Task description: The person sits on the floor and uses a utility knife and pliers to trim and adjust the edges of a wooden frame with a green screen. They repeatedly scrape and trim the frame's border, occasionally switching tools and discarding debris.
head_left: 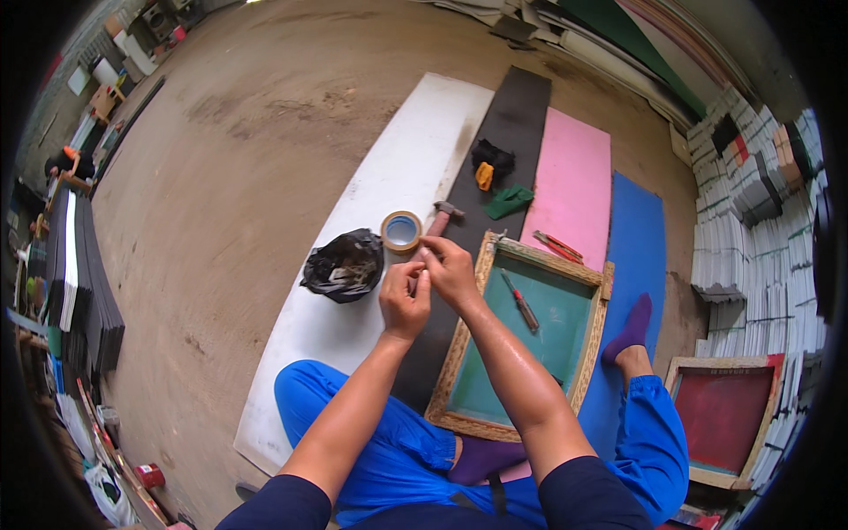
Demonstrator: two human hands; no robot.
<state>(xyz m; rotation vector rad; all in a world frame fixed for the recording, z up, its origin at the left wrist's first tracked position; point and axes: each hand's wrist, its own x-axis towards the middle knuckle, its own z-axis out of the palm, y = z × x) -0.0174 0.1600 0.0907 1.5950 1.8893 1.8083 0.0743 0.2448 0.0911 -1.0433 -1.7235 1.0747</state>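
Observation:
My left hand [406, 300] and my right hand [449, 272] meet in front of me, fingers pinched together. Whatever is between their fingertips is too small to make out. Just beyond them lies a hammer [441, 221], its handle partly hidden by my hands. A roll of tape [402, 231] rests beside the hammer. To the left stands an open black plastic bag [344, 267] with small pale pieces inside. Under my right forearm is a wooden frame [488, 265] stretched with green mesh [561, 309]. On the mesh lies a screwdriver [521, 302].
Red-handled pliers [558, 247] lie beyond the frame. Past the hammer are a green cloth [509, 201], a yellow object [484, 176] and a black bundle [495, 155]. White, black, pink and blue sheets cover the floor. A red-meshed frame [723, 415] leans by stacked sheets [777, 256].

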